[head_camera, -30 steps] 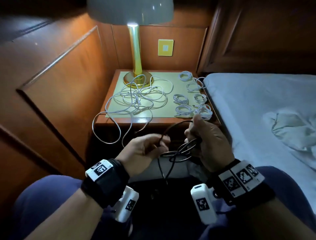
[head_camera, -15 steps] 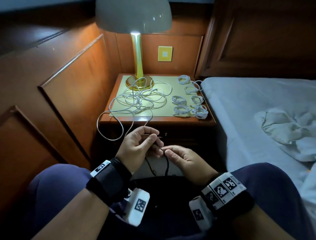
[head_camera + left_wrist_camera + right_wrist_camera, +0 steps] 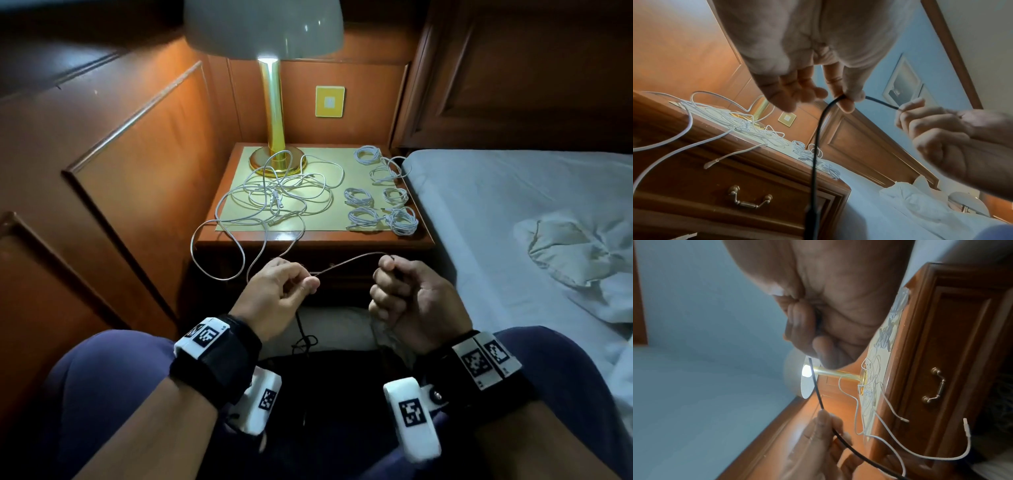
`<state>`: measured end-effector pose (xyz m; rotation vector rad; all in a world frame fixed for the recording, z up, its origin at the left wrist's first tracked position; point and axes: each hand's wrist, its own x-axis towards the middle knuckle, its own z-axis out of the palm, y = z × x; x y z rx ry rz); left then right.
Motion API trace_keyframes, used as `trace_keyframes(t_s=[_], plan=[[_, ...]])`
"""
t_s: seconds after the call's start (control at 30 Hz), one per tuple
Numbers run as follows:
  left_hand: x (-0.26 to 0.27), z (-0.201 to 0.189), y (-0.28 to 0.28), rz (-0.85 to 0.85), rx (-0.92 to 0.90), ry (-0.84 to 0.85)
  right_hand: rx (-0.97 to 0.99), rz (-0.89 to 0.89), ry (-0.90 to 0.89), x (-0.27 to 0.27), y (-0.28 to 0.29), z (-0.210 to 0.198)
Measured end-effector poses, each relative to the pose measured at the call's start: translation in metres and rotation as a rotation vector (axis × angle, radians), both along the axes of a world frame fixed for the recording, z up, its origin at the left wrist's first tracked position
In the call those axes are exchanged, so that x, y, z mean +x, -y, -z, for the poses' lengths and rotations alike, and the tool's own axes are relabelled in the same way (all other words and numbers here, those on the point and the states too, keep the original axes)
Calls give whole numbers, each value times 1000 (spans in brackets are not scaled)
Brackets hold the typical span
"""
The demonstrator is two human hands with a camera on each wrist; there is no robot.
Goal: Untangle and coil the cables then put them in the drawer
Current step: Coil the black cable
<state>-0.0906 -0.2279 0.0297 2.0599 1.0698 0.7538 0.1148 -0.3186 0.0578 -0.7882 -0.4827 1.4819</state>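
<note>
Black cable's (image 3: 349, 262) ends probably hidden

head: high, looking down past both hands at nightstand (image 3: 315, 240) beyond | left wrist: close under palm, facing up-forward | right wrist: same, rolled sideways | shared: drawer front (image 3: 748, 186), black cable (image 3: 818, 394)

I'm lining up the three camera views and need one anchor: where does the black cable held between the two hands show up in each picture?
Head: black cable spans centre, from left hand to right hand.
Left wrist: black cable drops from the pinching left hand, centre; a short stretch runs right to the right hand.
Right wrist: black cable runs from right hand to left hand, centre.
Shared landmark: lamp.
</note>
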Motion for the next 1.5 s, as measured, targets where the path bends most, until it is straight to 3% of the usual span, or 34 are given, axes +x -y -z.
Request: trace_keyframes(t_s=[0.17,0.3,0.43,0.63,0.73,0.87,0.97,1.13,1.2,1.33,1.5], plan=[[-4,0,-10,-102,-227,173,19,202,-31,18,-5,-4],[-6,1,-11,-218,-54,116,-3,279,99,22,-8,0],[1,5,-7,-170,60,45,-10,296,298,17,-10,4],[11,13,0,44,282,57,17,191,739,6,-10,13],[15,8,3,117,302,132,31,68,809,1,-9,16],[18,2,6,148,303,221,2,-135,776,-7,-7,18],[17,4,6,116,243,257,32,-249,684,-10,-7,16],[17,7,5,271,83,209,19,-341,393,-3,-7,8],[17,5,5,261,-11,237,52,-344,359,0,-5,6],[15,-3,2,114,-132,286,74,-292,416,1,-3,8],[18,-11,11,25,-308,368,148,-103,705,-4,-4,15]])
